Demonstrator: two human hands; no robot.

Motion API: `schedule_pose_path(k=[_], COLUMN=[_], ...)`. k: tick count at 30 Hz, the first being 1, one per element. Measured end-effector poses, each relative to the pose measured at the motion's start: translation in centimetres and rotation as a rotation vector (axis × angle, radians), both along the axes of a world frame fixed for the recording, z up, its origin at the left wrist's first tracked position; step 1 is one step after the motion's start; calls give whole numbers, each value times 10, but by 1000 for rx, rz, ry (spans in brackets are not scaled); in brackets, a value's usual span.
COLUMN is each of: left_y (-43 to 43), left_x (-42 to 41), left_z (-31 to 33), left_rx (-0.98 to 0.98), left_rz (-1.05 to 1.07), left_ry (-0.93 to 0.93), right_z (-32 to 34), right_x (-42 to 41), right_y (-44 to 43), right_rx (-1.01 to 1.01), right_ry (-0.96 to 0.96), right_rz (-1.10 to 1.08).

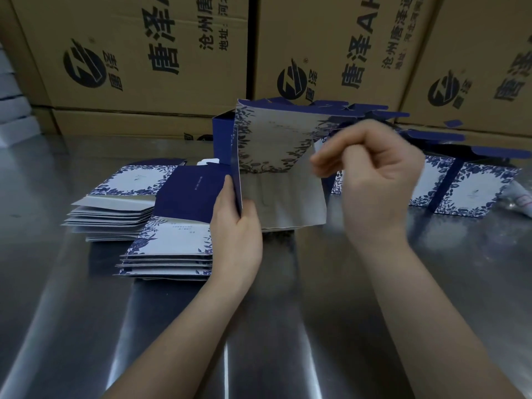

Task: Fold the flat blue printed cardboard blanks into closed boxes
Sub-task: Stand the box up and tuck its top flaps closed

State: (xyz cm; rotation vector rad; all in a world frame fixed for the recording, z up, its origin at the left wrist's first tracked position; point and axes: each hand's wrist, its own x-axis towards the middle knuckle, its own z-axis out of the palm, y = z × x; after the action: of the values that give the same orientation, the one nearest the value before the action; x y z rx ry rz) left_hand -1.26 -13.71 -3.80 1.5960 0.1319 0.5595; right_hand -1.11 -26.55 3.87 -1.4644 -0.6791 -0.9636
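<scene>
A partly opened blue-and-white floral box blank point(273, 139) stands upright in the middle of the steel table, its grey inner flap point(290, 203) hanging toward me. My left hand point(236, 226) grips its left bottom edge, thumb in front. My right hand point(374, 180) hovers at its right side with fingers curled; motion blur hides whether it pinches a flap. Two piles of flat blanks lie to the left, one nearer me point(169, 251) and one farther back point(115, 217). Folded boxes point(466, 191) sit on the right, their dark blue flaps up.
Large brown shipping cartons point(149, 53) with black print wall off the back of the table. A white tube-like object point(518, 200) lies at the far right edge. White stacked items point(11, 110) show at the far left. The steel table point(259, 326) is bare in front of me.
</scene>
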Motion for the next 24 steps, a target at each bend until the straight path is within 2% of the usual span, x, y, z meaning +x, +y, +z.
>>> schedule_pose_path(k=[3,7,11,15,18,24], left_y=[2,2,3,4,6,14], left_x=[0,-1,0,-1,-1,0], left_z=[1,3,1,4,6,8], left_rx=[1,18,14,17,46,16], left_rz=[-28,-37,-63,-123,-202,-269], left_ry=[-35,-80,-120,-192,-242,-227], right_z=[-8,-33,-52,-54,-57,-53], right_x=[19,41,47,49,49,48], right_y=[-16,-26,-23,-17,-17,-26], right_rx=[201,269,198,98,21,64], right_ry=[67,300,462,502,500,503], right_rz=[-92,-78,119,285,335,369])
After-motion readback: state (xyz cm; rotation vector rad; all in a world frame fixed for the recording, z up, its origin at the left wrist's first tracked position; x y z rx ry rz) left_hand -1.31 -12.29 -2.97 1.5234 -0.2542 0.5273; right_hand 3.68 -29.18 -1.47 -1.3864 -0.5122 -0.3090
